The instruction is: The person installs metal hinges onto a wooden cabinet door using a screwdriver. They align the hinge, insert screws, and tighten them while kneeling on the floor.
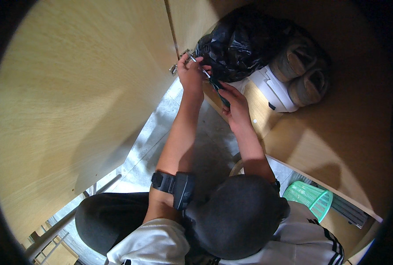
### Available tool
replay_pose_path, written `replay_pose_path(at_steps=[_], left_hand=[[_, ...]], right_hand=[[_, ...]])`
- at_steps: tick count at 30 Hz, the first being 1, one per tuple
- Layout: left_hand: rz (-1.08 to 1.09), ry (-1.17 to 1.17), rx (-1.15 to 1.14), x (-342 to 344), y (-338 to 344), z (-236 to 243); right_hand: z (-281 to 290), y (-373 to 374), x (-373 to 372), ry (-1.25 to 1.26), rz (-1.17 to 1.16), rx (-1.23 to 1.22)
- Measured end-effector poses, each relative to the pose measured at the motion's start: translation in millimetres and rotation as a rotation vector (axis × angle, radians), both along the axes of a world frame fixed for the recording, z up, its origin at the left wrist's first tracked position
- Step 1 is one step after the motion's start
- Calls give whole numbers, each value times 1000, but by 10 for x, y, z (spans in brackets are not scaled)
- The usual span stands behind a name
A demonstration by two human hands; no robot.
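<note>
My right hand (235,102) is wrapped round the dark handle of a screwdriver (221,93), whose thin metal shaft slants up and left. Closed round the front part of that shaft is my left hand (191,79), its fingers hiding some of it. The shaft's end lies by a metal hinge (174,69) at the edge of the wooden cabinet door (95,79). Whether the tip sits in a screw is too small to tell.
Just beyond my hands, inside the cabinet, lies a black plastic bag (236,44). Brown shoes (309,88) rest on a white box (271,90) to its right. A green plastic basket (307,196) lies low at the right. My bent knee (236,216) is below my forearms.
</note>
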State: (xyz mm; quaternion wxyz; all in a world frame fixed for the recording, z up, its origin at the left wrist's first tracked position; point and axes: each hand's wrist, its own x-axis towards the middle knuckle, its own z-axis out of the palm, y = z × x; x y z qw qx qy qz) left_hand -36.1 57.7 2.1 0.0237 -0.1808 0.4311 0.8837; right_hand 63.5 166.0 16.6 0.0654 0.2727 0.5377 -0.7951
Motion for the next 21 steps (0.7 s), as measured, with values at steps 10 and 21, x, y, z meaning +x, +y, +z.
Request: replay_pose_path(at_steps=[10, 21], left_hand=[[13, 20, 43, 15, -15, 19], [-47, 84, -90, 21, -37, 24]], right_hand=[[27, -74, 25, 165, 0, 217], [92, 80, 17, 16, 42, -31]])
